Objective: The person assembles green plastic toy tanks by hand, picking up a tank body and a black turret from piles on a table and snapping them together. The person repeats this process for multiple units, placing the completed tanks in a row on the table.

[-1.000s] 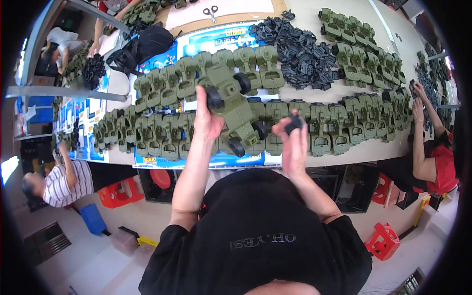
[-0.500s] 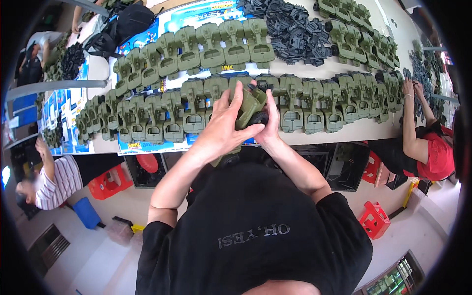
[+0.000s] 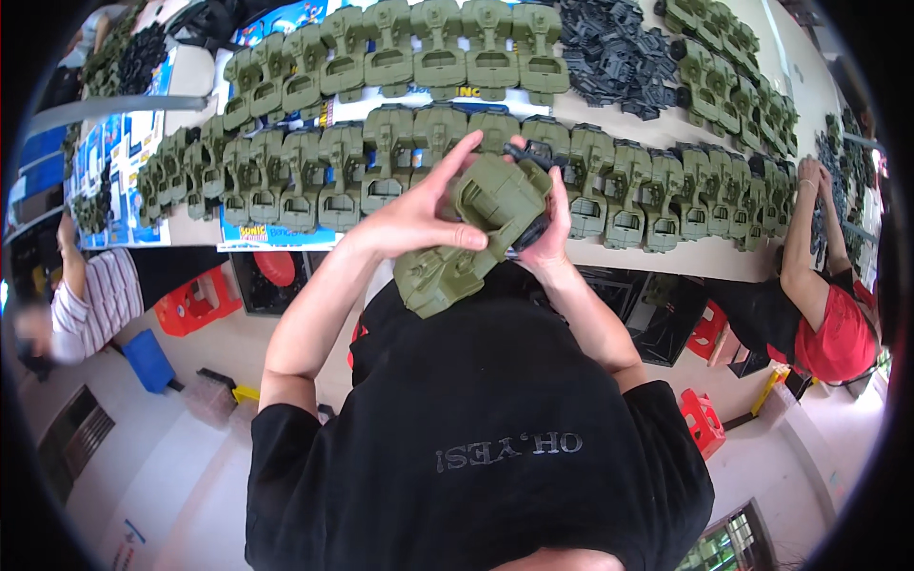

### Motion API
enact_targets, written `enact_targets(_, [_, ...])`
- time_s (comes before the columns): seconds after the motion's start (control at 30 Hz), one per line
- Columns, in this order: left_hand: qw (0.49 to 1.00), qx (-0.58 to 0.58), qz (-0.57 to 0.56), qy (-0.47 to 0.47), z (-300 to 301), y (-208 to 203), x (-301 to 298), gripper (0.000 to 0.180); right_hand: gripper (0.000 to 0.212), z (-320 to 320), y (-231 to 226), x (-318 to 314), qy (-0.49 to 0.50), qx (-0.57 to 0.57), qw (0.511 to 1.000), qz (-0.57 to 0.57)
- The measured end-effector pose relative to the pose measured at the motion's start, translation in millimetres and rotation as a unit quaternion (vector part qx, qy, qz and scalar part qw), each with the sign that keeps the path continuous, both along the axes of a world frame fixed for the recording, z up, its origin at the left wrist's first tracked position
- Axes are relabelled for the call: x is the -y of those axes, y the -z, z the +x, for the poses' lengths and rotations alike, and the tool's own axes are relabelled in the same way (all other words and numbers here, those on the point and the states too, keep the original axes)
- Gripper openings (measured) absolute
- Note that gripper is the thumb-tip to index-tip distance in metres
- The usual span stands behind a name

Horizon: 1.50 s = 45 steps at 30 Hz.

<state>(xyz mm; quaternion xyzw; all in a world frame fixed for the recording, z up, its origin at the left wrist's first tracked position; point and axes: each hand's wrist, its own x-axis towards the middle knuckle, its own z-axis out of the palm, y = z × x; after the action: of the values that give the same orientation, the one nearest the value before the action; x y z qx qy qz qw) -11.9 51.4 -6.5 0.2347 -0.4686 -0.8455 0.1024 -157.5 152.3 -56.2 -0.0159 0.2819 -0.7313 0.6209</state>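
Observation:
Held in front of my chest, at the table's near edge, is an olive-green toy truck [image 3: 503, 193] with a black wheel [image 3: 533, 231] on its right side. My left hand [image 3: 419, 211] grips it from the left, thumb across the body. From the right, my right hand [image 3: 554, 228] closes around it near the wheel, most of its fingers hidden. A small black part [image 3: 531, 150] shows at the toy's far end by my right fingertips; whether it is attached I cannot tell. The toy's lower end [image 3: 438, 276] tilts toward my shirt.
Rows of similar green toy bodies [image 3: 440, 62] cover the table [image 3: 609, 255]. Beyond them lies a heap of dark grey parts [image 3: 617, 57]. A person in red [image 3: 838, 333] works at the right, another in a striped shirt [image 3: 95, 305] at the left. Red stools [image 3: 195, 303] stand below.
The toy truck has turned in my hands and come closer, showing its open top and longer green end. My left thumb now lies across it. The whole view has shifted slightly.

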Motion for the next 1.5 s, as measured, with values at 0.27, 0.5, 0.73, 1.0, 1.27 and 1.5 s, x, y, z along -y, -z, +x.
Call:
enact_targets(0.27, [0.955, 0.108, 0.129, -0.245, -5, 24, 18, 0.048, 0.049, -20, 4, 17, 0.123, -0.296, 0.946, 0.053])
enact_targets(0.5, [0.859, -0.009, 0.19, -0.475, -36, 31, 5, 0.041, 0.049, 3, -14, 29, 0.125, -0.52, 0.839, 0.097])
enact_targets(0.73, [0.973, -0.024, 0.17, -0.153, 5, 6, -4, 0.054, 0.043, -43, -17, 61, 0.153, -0.414, 0.894, 0.071])
enact_targets(1.0, [0.771, 0.201, -0.603, 0.044, 12, -85, 36, 0.085, 0.041, -34, -14, 29, -0.026, -0.482, 0.875, 0.035])
enact_targets(1.27, [0.851, 0.245, -0.382, 0.264, -21, -29, 19, 0.118, 0.052, -19, -19, 12, -0.049, -0.226, 0.973, -0.018])
enact_targets(1.5, [0.872, 0.281, -0.304, 0.26, -5, -47, 18, 0.111, 0.065, -52, -1, 6, -0.11, -0.033, 0.985, -0.128])
